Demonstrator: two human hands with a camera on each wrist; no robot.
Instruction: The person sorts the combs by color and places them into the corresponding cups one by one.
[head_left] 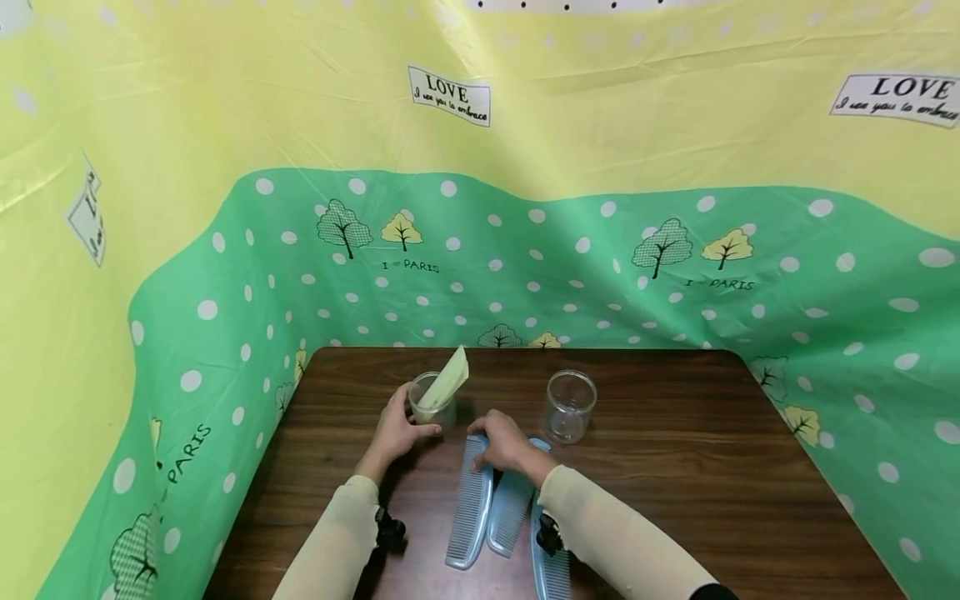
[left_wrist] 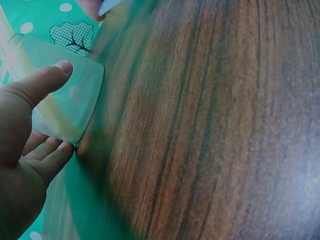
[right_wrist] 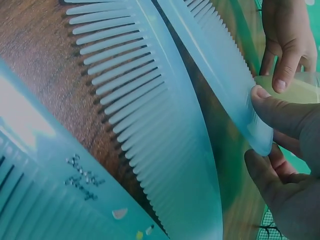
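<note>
My left hand (head_left: pixel 396 432) holds a clear glass jar (head_left: pixel 446 417), with the thumb on the near side and fingers round the other. A pale yellow-green flat piece (head_left: pixel 447 379) leans inside and sticks out above the rim; its exact kind is unclear. My right hand (head_left: pixel 506 443) pinches the upper end of the leftmost blue comb (head_left: pixel 469 517) between thumb and fingers. In the right wrist view, that comb's end (right_wrist: pixel 261 137) sits between the fingertips. Beside it lie a second blue comb (head_left: pixel 512 512) and a third (head_left: pixel 553 571), partly hidden under the right forearm.
Another clear glass jar (head_left: pixel 568 408) stands right of the hands, toward the back of the brown wooden table (head_left: pixel 697 467). A green and yellow printed cloth (head_left: pixel 480 250) hangs behind the table and along both sides.
</note>
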